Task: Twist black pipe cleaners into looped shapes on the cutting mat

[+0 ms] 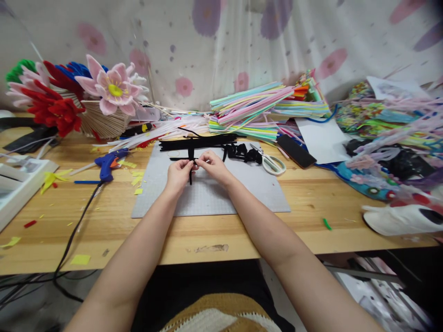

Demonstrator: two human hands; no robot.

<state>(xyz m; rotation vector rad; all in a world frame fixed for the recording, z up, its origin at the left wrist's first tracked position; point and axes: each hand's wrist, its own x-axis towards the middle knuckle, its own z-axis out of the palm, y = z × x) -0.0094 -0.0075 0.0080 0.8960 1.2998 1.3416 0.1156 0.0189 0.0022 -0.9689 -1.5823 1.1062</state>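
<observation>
Over the grey cutting mat [207, 203], my left hand [180, 175] and my right hand [214, 167] meet, both with fingers pinched on a black pipe cleaner [190, 177]. One end of it points down toward me below the fingertips. Another black strip [176, 159] sticks out to the left of my left hand; whether it is joined to the first I cannot tell. Just beyond my hands lies a bundle of straight black pipe cleaners [207, 142]. Coiled black pieces [244, 153] rest to the right, touching or near the white-handled scissors [273, 165].
A blue glue gun [109, 162] lies left of the mat, its cord hanging over the table edge. Pastel pipe cleaners [249, 108] are piled at the back. Fuzzy flowers [110, 87] stand back left. A phone [296, 151], white paper [323, 140] and a white shoe-like object [401, 220] lie right.
</observation>
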